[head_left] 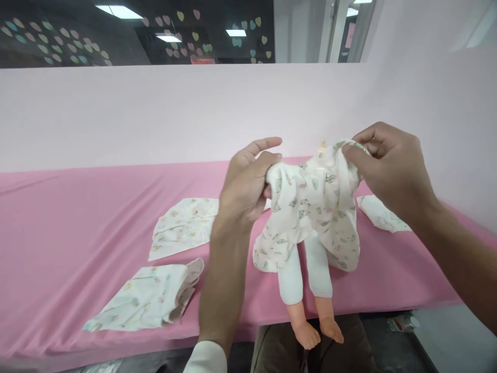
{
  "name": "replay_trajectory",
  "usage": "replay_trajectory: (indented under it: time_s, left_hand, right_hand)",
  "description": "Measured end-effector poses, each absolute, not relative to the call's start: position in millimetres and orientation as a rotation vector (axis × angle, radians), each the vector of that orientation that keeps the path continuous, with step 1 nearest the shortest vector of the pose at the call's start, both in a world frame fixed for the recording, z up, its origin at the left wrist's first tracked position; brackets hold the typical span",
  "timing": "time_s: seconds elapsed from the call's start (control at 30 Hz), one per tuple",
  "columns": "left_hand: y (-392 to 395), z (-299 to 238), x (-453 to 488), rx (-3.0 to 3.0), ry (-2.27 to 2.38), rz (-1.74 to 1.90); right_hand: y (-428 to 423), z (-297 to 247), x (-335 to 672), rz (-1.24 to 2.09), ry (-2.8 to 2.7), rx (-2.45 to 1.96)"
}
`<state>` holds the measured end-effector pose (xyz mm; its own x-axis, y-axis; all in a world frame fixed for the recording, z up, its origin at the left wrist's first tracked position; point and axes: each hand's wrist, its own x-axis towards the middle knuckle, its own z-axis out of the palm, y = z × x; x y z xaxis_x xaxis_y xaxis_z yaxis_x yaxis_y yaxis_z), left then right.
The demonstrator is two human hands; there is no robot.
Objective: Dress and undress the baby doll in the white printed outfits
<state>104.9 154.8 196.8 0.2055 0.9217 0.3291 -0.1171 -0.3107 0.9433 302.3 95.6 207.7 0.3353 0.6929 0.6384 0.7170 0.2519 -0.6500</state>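
A baby doll (310, 290) in white leggings hangs with its bare feet over the table's front edge. A white printed baby garment (310, 212) covers its upper body and head. My left hand (248, 186) is closed on the garment's left side, near a sleeve. My right hand (392, 166) pinches the garment's top edge at the right, fingers pressed together. The doll's head and arms are hidden under the cloth.
A pink cloth covers the table (77, 233). Two folded printed garments lie left of me, one further back (182, 225), one near the front edge (147, 298). A small white cloth (382, 213) lies at the right. A pale pink wall stands behind the table.
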Motion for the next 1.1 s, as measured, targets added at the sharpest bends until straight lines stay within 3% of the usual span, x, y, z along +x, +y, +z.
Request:
replay_trajectory:
  time_s: [0.1,0.37,0.57,0.73,0.9,1.1]
  left_hand:
    - [150.3,191.5,120.7,1.493,0.741,1.264]
    - [118.7,191.2,134.0,1.738,0.693,1.343]
    - [108.9,188.7,126.4,2.087,0.474,1.333]
    - [124.7,189.5,116.9,2.175,0.618,1.727]
    - [143.0,182.5,131.8,1.952,0.470,1.017]
    - [118.9,172.7,166.1,1.635,0.422,0.699]
  right_hand:
    - [75.8,203.0,282.3,-0.021,-1.470,-1.450]
    - [54.7,202.5,267.0,0.474,-1.550,-1.280]
    - [66.5,198.2,270.2,0.504,-1.495,-1.271]
    - [77.9,212.2,283.5,0.402,-1.375,-1.091]
    - [81.1,248.9,299.3,0.237,-1.376,-0.865]
    - [99.5,253.0,334.8,0.011,-1.143,-1.072]
